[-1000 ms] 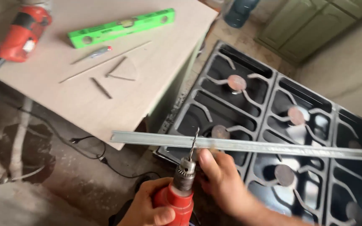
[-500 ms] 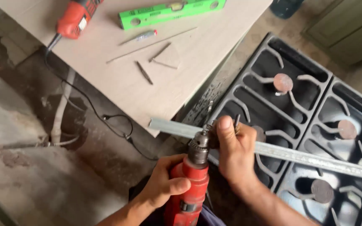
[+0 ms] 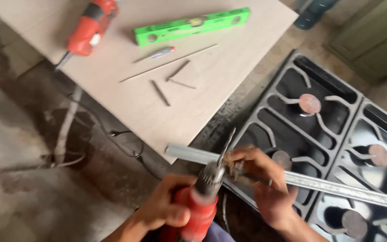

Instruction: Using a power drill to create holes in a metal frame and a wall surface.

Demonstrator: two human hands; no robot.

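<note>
head view is showing my left hand (image 3: pixel 164 210) wrapping closed around the body of the red drill (image 3: pixel 193 215), its bit (image 3: pixel 226 145) tilting up and away from me. my right hand (image 3: pixel 265 186) is gripping the long metal strip (image 3: pixel 337 188), fingers curling over it just beside the drill chuck; the picture is blurring here, so the bit is probably touching the strip's near end, though i cannot tell for sure. the strip is lying across the black gas stove (image 3: pixel 319 134), running off to the right over its grates and burners. beyond the stove's left edge, a pale wooden board (image 3: pixel 126 103) is carrying a green spirit level (image 3: pixel 191 26), a second red power tool (image 3: pixel 88 29) at its far left, a small screwdriver (image 3: pixel 155 54), a thin rod (image 3: pixel 169 62) and a few dark nails (image 3: pixel 160 92). a dark cable (image 3: pixel 113 134) is trailing over the stained floor (image 3: pixel 23 179) left of the stove.
</note>
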